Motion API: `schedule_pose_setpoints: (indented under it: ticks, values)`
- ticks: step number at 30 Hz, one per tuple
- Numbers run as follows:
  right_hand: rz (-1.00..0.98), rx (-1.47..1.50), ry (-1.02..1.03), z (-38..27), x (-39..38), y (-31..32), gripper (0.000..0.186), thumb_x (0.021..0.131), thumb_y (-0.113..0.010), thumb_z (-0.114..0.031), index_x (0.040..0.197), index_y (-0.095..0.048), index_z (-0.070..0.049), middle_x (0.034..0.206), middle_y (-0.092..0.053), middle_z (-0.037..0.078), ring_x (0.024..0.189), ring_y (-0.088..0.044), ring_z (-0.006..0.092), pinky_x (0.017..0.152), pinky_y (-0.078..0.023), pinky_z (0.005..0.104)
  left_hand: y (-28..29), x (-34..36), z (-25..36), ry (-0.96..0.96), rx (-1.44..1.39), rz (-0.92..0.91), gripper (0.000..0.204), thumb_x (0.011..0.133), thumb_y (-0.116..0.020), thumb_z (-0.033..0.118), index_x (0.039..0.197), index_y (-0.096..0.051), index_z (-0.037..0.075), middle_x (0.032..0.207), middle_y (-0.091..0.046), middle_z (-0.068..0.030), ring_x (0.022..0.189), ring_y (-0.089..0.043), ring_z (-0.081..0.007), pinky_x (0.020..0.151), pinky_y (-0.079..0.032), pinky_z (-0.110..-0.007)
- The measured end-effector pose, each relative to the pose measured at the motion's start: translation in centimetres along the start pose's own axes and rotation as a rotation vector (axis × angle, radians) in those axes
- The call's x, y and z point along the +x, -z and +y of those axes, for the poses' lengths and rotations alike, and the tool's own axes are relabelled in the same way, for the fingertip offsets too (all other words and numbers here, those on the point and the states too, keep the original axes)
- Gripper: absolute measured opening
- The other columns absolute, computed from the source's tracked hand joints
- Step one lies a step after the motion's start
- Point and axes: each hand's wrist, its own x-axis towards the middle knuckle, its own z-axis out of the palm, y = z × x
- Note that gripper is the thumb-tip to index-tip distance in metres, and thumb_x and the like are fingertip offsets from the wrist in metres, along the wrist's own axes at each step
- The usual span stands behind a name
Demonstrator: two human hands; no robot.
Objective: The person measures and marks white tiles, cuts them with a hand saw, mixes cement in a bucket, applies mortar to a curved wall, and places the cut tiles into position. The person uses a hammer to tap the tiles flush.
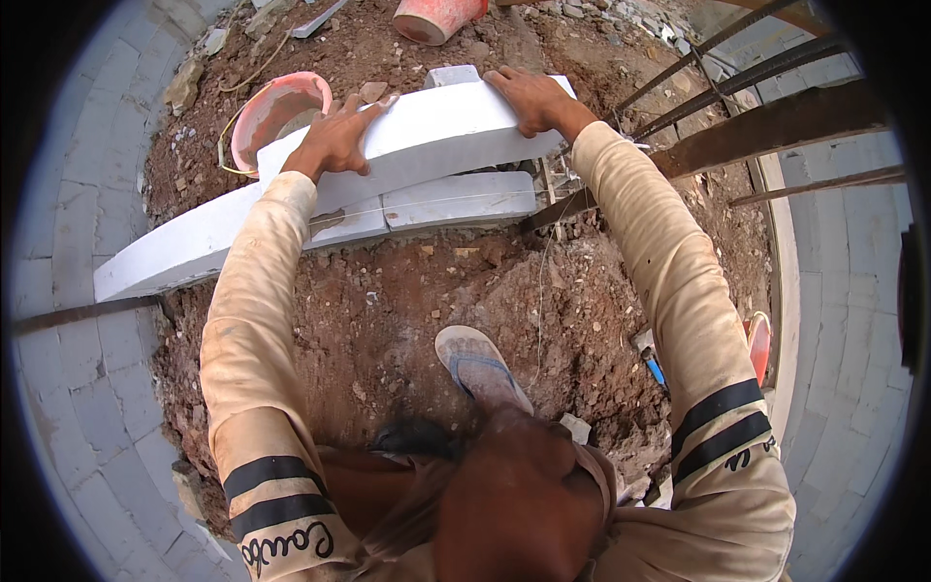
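A long white building block (441,124) lies across the top of a low row of similar white blocks (456,201). My left hand (341,139) grips its left part, fingers over the far edge and thumb on the near side. Toward the other end my right hand (531,100) is pressed over the top, its fingers curled at the far edge. At the right the upper block sits a little above the row, with a dark gap between. A thin string runs along the near face of the lower blocks.
A pink bucket (279,114) with a handle stands beyond my left hand; a red bucket (436,19) lies farther off. Rusty steel bars (727,92) and a dark beam (776,131) jut in from the right. A blue-handled tool (653,367) lies on rough soil. Grey block walls (844,281) flank both sides.
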Motion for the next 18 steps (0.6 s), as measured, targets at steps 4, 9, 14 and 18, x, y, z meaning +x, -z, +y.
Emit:
schedule_pose_setpoints:
  ticks: [4,9,14,18]
  values:
    - [0.05,0.003,-0.006,0.3,0.7,-0.6,0.098,0.059,-0.084,0.002,0.147,-0.043,-0.008,0.141,-0.054,0.014,0.131,-0.056,0.0345,0.104,-0.054,0.0443,-0.3,0.0,0.1,0.018,-0.012,0.032,0.121,0.056,-0.093,0.023,0.161,-0.035,0.032,0.151,-0.045,-0.021,0.142,-0.044,-0.0479,0.112,-0.038,-0.066]
    - [0.044,-0.003,0.02,0.6,0.9,-1.6,0.1,0.058,-0.084,0.002,0.148,-0.042,-0.008,0.141,-0.054,0.014,0.132,-0.056,0.0345,0.104,-0.054,0.0437,-0.6,0.6,0.6,0.016,0.016,0.011,0.122,0.055,-0.093,0.023,0.161,-0.035,0.035,0.153,-0.045,-0.0213,0.143,-0.043,-0.0484,0.114,-0.035,-0.067]
    - [-0.008,0.039,-0.003,0.9,1.0,-2.6,0.103,0.057,-0.084,0.002,0.15,-0.04,-0.008,0.142,-0.053,0.013,0.132,-0.055,0.0338,0.104,-0.054,0.0426,-1.0,0.7,1.1,0.029,0.004,0.01,0.123,0.055,-0.093,0.024,0.162,-0.034,0.035,0.153,-0.045,-0.0236,0.144,-0.043,-0.0477,0.115,-0.033,-0.067]
    - [0.014,0.007,0.014,1.0,1.3,-3.0,0.104,0.057,-0.084,0.002,0.151,-0.04,-0.008,0.142,-0.053,0.013,0.131,-0.056,0.0341,0.105,-0.054,0.0424,-0.7,0.6,1.2,0.054,0.032,-0.069,0.125,0.057,-0.092,0.022,0.164,-0.028,0.036,0.165,-0.031,-0.028,0.15,-0.033,-0.0518,0.12,-0.035,-0.061]
